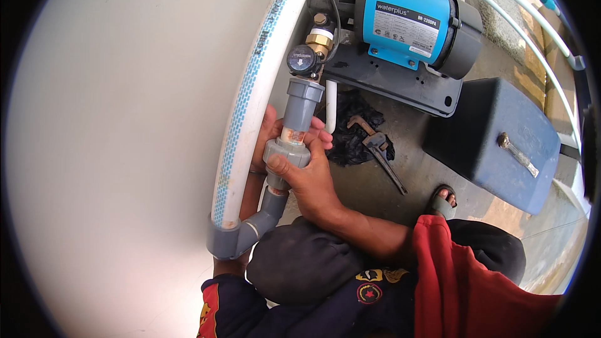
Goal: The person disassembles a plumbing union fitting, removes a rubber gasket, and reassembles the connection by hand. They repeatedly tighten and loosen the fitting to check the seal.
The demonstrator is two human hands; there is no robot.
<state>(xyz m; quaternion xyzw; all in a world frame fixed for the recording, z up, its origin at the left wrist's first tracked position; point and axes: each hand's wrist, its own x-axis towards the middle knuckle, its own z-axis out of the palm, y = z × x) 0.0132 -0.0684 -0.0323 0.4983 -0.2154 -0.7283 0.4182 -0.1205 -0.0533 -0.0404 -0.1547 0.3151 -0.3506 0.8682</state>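
Observation:
My right hand wraps round a grey plastic pipe union, its thumb pressed across the front. Behind the same upright pipe is my left hand, mostly hidden by the pipes; fingertips showing right of the joint seem to be its own, curled round the back. Above the union, a short rust-stained threaded end leads into a grey socket. Over that sits a brass fitting with a round black cap, joined to a blue electric water pump. Below, a grey elbow links to a thick white pipe.
A rusty pipe wrench lies on black plastic on the floor. To the right stands a blue-grey pump cover with a metal-handled tool on it. A pale curved wall fills the left. My sandalled foot is nearby.

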